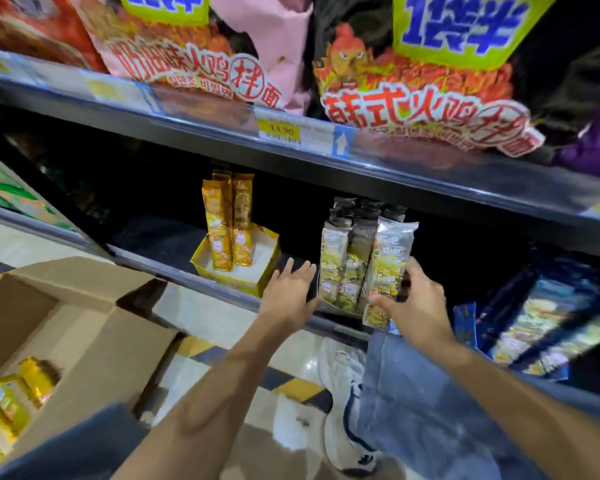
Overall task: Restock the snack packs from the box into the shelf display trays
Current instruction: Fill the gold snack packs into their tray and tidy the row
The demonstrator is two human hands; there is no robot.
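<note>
Right hand (418, 299) grips a silver pack (392, 258); left hand (290, 289) flat, fingers (300, 270) straight.

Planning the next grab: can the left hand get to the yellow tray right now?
Probably yes. The left hand is open and holds nothing, right beside the yellow tray, with nothing between them.

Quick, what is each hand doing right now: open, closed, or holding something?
Left hand: open, holding nothing, beside the packs in the tray.
Right hand: closed on a silver snack pack.
</note>
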